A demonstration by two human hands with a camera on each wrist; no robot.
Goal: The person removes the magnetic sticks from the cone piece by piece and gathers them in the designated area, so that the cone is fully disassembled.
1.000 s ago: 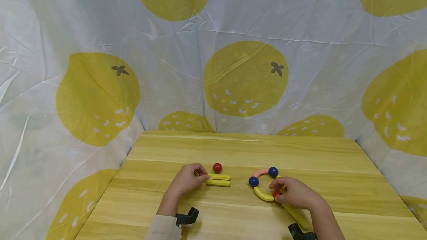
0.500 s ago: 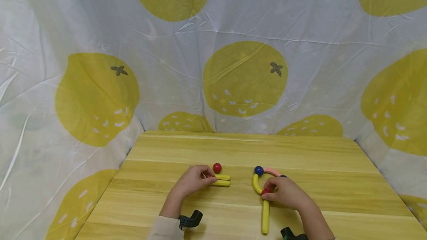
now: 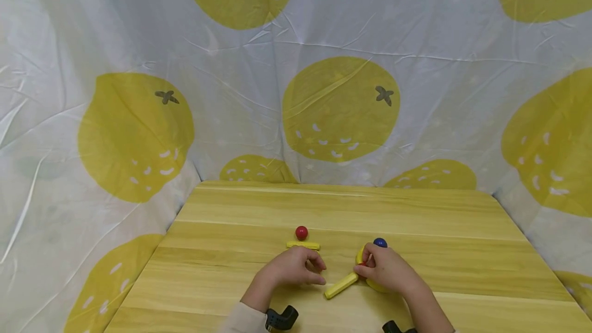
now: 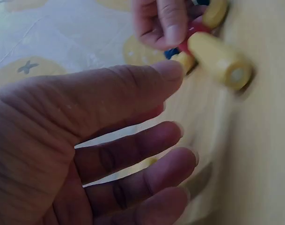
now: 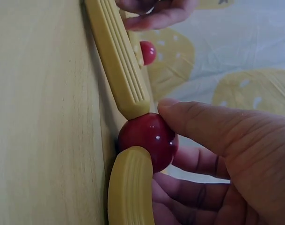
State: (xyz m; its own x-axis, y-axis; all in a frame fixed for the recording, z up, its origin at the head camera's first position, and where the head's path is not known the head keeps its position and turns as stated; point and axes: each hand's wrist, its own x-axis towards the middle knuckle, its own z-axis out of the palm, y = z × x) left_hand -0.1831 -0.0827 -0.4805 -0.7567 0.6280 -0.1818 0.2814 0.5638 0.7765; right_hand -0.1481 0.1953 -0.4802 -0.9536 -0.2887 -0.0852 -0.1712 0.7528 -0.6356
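My right hand (image 3: pixel 388 267) pinches a red ball (image 5: pixel 149 140) between thumb and fingers. From that ball a straight yellow stick (image 3: pixel 341 285) points toward the near left, and a curved yellow piece (image 5: pixel 130 187) joins it too. A blue ball (image 3: pixel 380 242) shows beyond the right hand, which hides much of the ring. My left hand (image 3: pixel 296 266) has its thumb apart from loosely bent fingers, with nothing between them. Its fingertips are close to the free end of the straight stick; in the left wrist view that stick's end (image 4: pixel 236 75) shows a pale round spot.
A loose red ball (image 3: pixel 301 233) lies beyond the left hand. In front of it is a loose yellow stick (image 3: pixel 302 245); a second one is mostly hidden by the left hand. The wooden table (image 3: pixel 240 204) meets a lemon-print cloth (image 3: pixel 250 91) at its back edge.
My right hand has turned the ring so its straight stick swung from the near right round to the near left. My left hand has left the loose sticks and come right and nearer.
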